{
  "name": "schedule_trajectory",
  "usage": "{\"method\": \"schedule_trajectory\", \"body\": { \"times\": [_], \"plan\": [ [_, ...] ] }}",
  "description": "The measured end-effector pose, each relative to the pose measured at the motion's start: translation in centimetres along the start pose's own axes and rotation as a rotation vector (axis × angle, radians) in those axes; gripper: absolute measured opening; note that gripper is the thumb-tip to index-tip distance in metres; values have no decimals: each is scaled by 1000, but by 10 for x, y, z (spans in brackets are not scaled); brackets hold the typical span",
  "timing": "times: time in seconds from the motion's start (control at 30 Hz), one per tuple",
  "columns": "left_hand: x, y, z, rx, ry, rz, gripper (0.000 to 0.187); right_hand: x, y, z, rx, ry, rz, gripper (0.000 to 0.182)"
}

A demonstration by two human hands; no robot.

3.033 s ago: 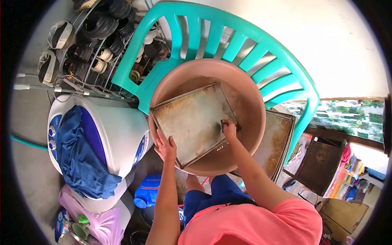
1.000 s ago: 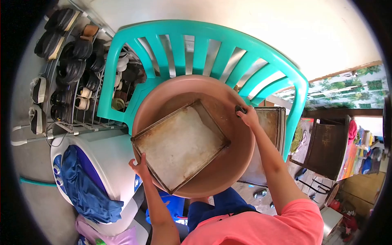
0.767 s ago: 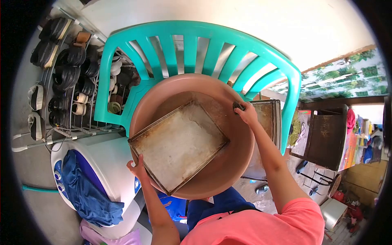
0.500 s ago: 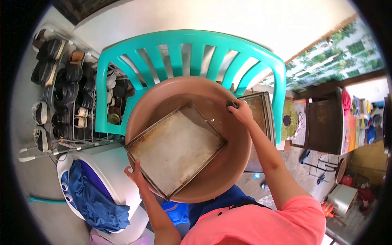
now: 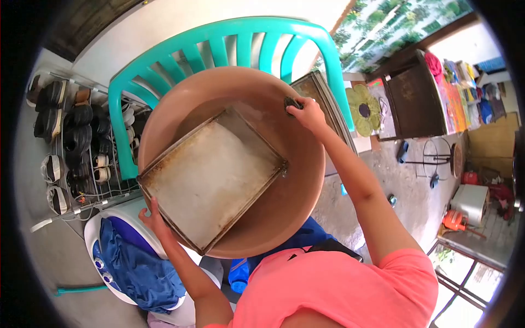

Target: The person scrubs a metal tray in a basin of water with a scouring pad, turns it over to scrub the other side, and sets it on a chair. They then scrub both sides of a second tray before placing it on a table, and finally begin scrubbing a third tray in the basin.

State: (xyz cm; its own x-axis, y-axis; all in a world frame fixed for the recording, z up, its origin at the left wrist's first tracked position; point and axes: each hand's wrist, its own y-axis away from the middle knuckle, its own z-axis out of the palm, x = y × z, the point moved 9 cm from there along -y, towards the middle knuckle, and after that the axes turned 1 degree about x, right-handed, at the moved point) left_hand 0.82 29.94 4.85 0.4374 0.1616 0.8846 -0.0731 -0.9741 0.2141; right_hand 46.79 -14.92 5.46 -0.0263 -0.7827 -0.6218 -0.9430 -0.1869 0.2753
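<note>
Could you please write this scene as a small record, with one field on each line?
left hand: at the near-left edge of the stained metal tray, touching it
right hand: holds a small dark pad at the basin's rim, off the tray
tray: tilted inside the brown basin, one corner resting over its rim
basin: in front of the green chair's slatted back
right of basin: another metal tray
left side: shoes on a rack; blue cloth over a white appliance
</note>
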Motion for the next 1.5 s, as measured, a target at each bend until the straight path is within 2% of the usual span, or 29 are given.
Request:
{"method": "schedule_trajectory", "body": {
  "times": [0.13,0.23,0.37,0.53,0.7,0.8,1.0,1.03,1.17,1.27,1.33,1.43,1.47,1.5],
  "plan": [
    [30,-2,-1,-69,8,50,77,9,27,-28,52,-21,-2,49],
    [67,10,0,-85,-111,151,75,19,49,-49,76,-64,32,49],
    [84,15,16,-160,-40,194,65,40,69,-82,145,-82,33,49],
    [118,28,43,-220,-143,339,63,69,89,-130,218,-160,44,46],
    [159,104,85,-325,-132,372,66,120,102,-201,279,-231,48,49],
    [167,144,114,-306,-157,451,67,162,107,-250,306,-223,47,50],
    [170,246,176,-332,-254,462,73,252,113,-370,374,-238,14,51],
    [177,269,187,-299,-336,507,79,267,119,-388,355,-229,34,51],
    [184,383,241,-439,-127,352,85,328,119,-472,434,-194,8,52],
    [170,408,300,-524,-76,344,85,376,129,-522,463,-233,37,54],
    [187,455,332,-564,-90,391,84,410,140,-553,553,-179,43,54],
    [215,516,386,-669,-98,449,82,463,151,-588,580,-254,11,50],
    [224,534,406,-706,-96,466,81,490,159,-603,687,-161,94,46],
    [231,551,426,-745,-98,477,81,501,168,-615,688,-181,119,45]
  ]
}}
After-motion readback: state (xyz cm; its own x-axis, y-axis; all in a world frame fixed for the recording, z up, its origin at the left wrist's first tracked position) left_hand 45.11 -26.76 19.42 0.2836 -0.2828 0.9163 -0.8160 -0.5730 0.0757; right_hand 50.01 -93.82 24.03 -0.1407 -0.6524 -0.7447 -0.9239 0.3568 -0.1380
